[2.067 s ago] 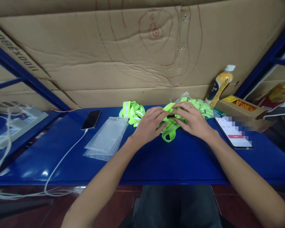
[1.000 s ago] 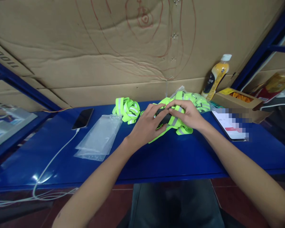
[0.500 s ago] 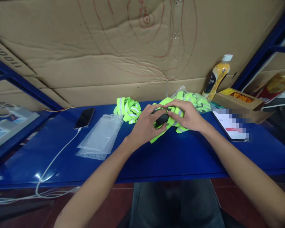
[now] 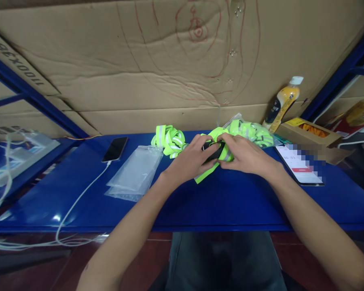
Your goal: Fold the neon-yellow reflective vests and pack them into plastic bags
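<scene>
Head view, only one avail. Looks to be mid-handling: working yellow-green strap [image 4: 204, 174] against black piece [image 4: 212, 152] w/ both hands, above middle of table [image 4: 182, 208], toward back. Can't tell if wrapped, fastened or just pressed together; too much hidden behind fingers. Gripping black piece from its left w/ L hand [image 4: 192, 161], fingers bent over far side, thumb on near side, gap about as wide as piece itself. Holding strap just right of it w/ R hand [image 4: 245, 153], index on far side, thumb on near side, fairly well spread.

Next move calls, prob., for steady L grip + R fingers keeping strap snug on piece; could slip if left slack, esp. w/ loose end poking out toward near edge.

Just left of hands: coiled strap [image 4: 168, 140], then clear bags [image 4: 135, 173] and plugged-in phone [image 4: 115, 149]. To right: bagged straps [image 4: 251, 132], bottle [image 4: 282, 106], open box [image 4: 306, 131], lit phone [image 4: 300, 163].

Vs. 0.5 s ago: brought R thumb down to near side, opening R grip wider; covered strap end seen under R hand then. Kept L hand approx. same. Tilted view up a bit, so more cardboard [image 4: 109, 89] showing. Left bags, phones, bottle unmoved.
</scene>
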{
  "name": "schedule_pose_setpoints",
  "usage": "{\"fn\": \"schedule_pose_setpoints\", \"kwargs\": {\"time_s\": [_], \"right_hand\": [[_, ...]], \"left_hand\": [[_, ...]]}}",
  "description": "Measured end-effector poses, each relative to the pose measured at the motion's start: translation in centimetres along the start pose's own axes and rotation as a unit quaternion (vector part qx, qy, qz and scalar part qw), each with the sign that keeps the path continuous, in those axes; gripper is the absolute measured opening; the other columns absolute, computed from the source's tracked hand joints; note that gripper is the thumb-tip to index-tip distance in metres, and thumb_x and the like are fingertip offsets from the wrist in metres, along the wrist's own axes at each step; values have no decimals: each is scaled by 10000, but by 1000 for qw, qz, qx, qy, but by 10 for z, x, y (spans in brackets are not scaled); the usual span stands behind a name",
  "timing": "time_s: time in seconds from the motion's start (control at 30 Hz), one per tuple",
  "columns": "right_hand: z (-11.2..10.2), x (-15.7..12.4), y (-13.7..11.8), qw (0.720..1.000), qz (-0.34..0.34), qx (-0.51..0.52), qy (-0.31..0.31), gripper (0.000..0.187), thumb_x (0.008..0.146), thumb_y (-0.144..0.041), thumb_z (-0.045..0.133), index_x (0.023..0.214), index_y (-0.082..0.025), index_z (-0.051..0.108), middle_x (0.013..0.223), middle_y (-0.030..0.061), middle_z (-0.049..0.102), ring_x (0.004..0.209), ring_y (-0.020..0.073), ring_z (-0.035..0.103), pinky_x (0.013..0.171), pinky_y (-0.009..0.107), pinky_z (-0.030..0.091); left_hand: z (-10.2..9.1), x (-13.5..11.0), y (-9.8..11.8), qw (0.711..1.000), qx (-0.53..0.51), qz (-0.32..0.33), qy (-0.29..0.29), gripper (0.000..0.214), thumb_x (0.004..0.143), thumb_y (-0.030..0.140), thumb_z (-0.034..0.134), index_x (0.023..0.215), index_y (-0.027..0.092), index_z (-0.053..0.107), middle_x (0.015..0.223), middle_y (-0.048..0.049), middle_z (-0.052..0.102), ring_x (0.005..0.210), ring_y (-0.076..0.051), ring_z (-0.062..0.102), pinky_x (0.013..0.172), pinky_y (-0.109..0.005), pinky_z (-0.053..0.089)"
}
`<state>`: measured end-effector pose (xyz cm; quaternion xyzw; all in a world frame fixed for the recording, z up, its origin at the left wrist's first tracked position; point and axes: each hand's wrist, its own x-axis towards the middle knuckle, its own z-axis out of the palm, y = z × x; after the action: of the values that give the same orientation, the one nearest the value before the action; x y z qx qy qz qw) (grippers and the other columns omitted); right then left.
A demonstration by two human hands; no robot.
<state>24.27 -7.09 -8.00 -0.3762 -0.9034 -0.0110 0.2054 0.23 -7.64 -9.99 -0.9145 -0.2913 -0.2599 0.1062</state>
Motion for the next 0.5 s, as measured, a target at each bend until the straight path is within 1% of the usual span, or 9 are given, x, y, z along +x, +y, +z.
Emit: {"fn": "schedule_pose_setpoints", "kwargs": {"time_s": [0.1, 0.2, 0.27, 0.33, 0.4, 0.43, 0.47, 0.5], "right_hand": [[-3, 1, 0, 1000, -6, 9, 9, 394, 869, -348, 763, 1158, -219, 529, 1050, 99, 700, 922, 306, 672, 760, 371, 451], [-5, -1, 5, 999, -8, 44, 27, 397, 824, -309, 758, 1140, -230, 532, 1053, 86, 702, 929, 293, 673, 760, 358, 454], [-6, -3, 12, 997, 0, 57, 54, 422, 775, -276, 757, 1134, -228, 539, 1045, 83, 701, 924, 291, 666, 776, 366, 457], [-8, -4, 21, 992, 11, 78, 94, 444, 729, -258, 748, 1123, -227, 544, 1032, 73, 691, 905, 284, 649, 796, 380, 460], [-8, -4, 30, 979, 27, 133, 152, 440, 720, -285, 756, 1100, -236, 538, 1023, 57, 668, 897, 269, 630, 819, 392, 470], [-8, -3, 34, 967, 42, 171, 185, 426, 733, -316, 774, 1075, -244, 529, 1008, 45, 651, 886, 256, 616, 825, 394, 476], [-8, -2, 37, 950, 63, 211, 221, 420, 746, -356, 803, 1038, -253, 518, 980, 31, 630, 868, 240, 599, 825, 392, 482], [-8, 1, 40, 927, 90, 255, 259, 434, 753, -402, 835, 999, -260, 506, 942, 16, 605, 841, 222, 580, 817, 388, 488]], "left_hand": [[3, 1, -1, 1000, 29, -1, -9, 409, 1074, 410, 608, 1393, 157, 571, 1278, -188, 574, 1198, -349, 586, 981, -524, 599], [4, 1, -2, 999, 46, -11, -17, 445, 1083, 457, 585, 1432, 182, 562, 1233, -167, 559, 1127, -333, 619, 938, -497, 601], [1, 0, -5, 999, 29, -25, -15, 487, 1097, 447, 557, 1506, 185, 514, 1232, -164, 558, 1114, -324, 630, 946, -485, 591], [-3, -2, -7, 999, 2, -47, 5, 569, 1101, 446, 550, 1573, 148, 440, 1247, -175, 566, 1133, -327, 628, 985, -487, 572], [-6, -2, -8, 996, -32, -75, 34, 584, 1099, 447, 556, 1569, 123, 431, 1238, -170, 580, 1135, -313, 628, 1001, -467, 559], [-6, -2, -8, 993, -51, -90, 52, 553, 1088, 447, 580, 1529, 132, 471, 1223, -157, 591, 1121, -298, 630, 992, -447, 558], [-7, -2, -8, 989, -70, -106, 74, 494, 1071, 441, 611, 1460, 148, 528, 1196, -140, 604, 1091, -281, 635, 968, -423, 558], [-8, -1, -10, 983, -88, -123, 102, 411, 1054, 429, 636, 1364, 164, 587, 1157, -120, 622, 1056, -263, 641, 941, -401, 555]]}}
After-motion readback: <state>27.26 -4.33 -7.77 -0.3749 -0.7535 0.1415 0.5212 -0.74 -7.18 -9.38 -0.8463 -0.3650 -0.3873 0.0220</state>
